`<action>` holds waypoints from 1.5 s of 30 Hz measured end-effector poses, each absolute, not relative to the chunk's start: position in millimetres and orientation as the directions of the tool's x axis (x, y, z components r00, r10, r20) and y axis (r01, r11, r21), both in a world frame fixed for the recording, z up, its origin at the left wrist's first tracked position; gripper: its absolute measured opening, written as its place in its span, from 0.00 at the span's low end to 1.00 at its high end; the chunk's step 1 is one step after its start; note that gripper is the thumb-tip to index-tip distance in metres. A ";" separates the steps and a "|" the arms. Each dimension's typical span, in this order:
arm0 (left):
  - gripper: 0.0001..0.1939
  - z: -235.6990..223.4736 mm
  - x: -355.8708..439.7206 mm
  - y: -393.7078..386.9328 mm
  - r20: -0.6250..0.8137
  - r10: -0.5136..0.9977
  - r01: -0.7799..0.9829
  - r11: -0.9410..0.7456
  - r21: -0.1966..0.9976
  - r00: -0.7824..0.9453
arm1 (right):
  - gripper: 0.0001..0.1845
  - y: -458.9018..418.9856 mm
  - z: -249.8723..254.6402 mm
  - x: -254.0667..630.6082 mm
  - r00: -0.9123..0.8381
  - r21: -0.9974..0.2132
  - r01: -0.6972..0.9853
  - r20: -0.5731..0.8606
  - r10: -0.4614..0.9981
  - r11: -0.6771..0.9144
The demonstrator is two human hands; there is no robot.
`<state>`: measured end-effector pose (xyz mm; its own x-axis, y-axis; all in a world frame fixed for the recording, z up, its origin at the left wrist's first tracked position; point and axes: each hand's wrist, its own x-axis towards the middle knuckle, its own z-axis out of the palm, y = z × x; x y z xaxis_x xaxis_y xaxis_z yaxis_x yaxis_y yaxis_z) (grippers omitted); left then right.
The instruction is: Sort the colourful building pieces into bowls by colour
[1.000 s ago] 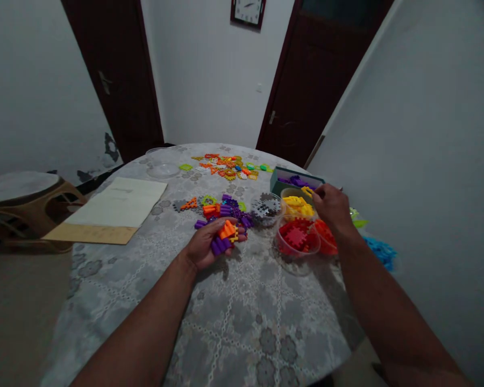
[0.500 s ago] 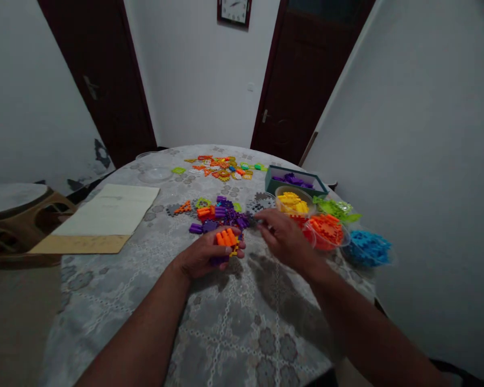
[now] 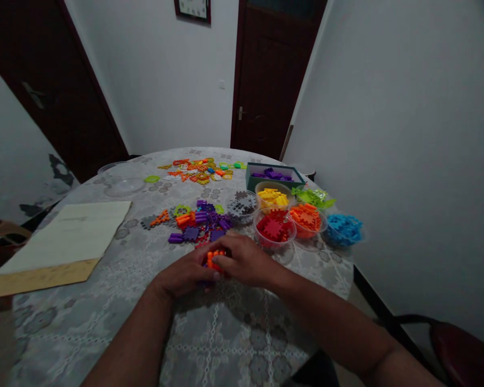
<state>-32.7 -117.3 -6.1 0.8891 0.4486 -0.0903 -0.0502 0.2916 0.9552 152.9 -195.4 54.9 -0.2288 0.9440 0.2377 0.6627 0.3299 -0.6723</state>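
Observation:
My left hand (image 3: 185, 273) is closed around a small cluster of orange building blocks (image 3: 213, 258), with a bit of purple showing at its underside. My right hand (image 3: 242, 259) curls over the same cluster from the right, its thumb on the orange part. Both hands hide much of the cluster, including any small piece between the right fingertips. Just beyond them lies a pile of purple building blocks (image 3: 213, 217) mixed with red, orange and grey ones.
On the right stand clear tubs of grey pieces (image 3: 242, 205), yellow pieces (image 3: 273, 198), red pieces (image 3: 275, 226), orange pieces (image 3: 306, 216) and blue pieces (image 3: 344, 230). Behind is a green box (image 3: 255, 180) with purple pieces. A paper folder (image 3: 64, 231) lies left; mixed pieces (image 3: 201, 171) lie farther back.
My right hand has come from the grey tub to the orange blocks in my left hand. The left hand sits slightly lower and the view has turned to the right.

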 end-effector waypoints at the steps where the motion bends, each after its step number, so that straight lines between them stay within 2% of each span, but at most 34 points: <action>1: 0.35 -4.9 -33.0 -117.3 -0.107 0.437 -0.024 0.284 0.959 0.893 | 0.14 -196.3 54.1 155.0 -0.220 -0.695 0.648 0.224 0.950 0.313; 6: 0.25 -1.1 -33.0 -119.6 -0.147 0.387 0.055 0.239 0.969 0.910 | 0.11 -199.4 55.0 166.6 -0.149 -0.809 0.546 0.161 0.976 0.217; 9: 0.25 -0.4 -33.5 -119.9 -0.180 0.382 0.067 0.292 0.954 0.907 | 0.11 -202.5 64.2 185.8 -0.023 -0.846 0.499 0.205 0.979 0.189; 14: 0.22 -0.8 -35.3 -115.2 -0.173 0.456 -0.018 0.386 0.922 0.873 | 0.17 -203.0 85.7 265.4 0.340 -0.749 0.655 0.414 0.844 0.103; 18: 0.23 1.4 -33.5 -114.4 -0.182 0.497 -0.048 0.414 0.909 0.848 | 0.23 -189.9 94.8 348.1 0.546 -0.705 0.701 0.432 0.718 -0.108; 20: 0.24 2.0 -32.2 -114.9 -0.187 0.504 -0.048 0.418 0.907 0.843 | 0.25 -179.9 94.7 380.7 0.585 -0.618 0.745 0.425 0.691 -0.250; 24: 0.26 0.5 -30.8 -114.1 -0.196 0.513 -0.043 0.418 0.908 0.836 | 0.23 -160.6 86.4 414.5 0.598 -0.411 0.792 0.368 0.712 -0.452; 31: 0.26 -0.8 -31.1 -111.7 -0.194 0.518 -0.047 0.417 0.908 0.833 | 0.15 -148.7 67.0 414.1 0.573 -0.217 0.819 0.300 0.763 -0.530; 40: 0.29 -4.0 -30.9 -109.0 -0.162 0.552 -0.128 0.449 0.884 0.818 | 0.22 -158.9 67.7 400.3 0.492 -0.119 0.867 0.349 0.798 -0.483; 45: 0.31 -8.6 -31.5 -107.0 -0.118 0.563 -0.189 0.458 0.869 0.818 | 0.22 -159.5 55.4 402.4 0.326 -0.017 0.939 0.356 0.875 -0.343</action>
<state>-31.5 -107.0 -8.6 0.8181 0.5628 -0.1183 -0.1892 0.4577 0.8688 402.4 -159.5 55.4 0.3263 0.8755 0.3565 0.9392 -0.3430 -0.0173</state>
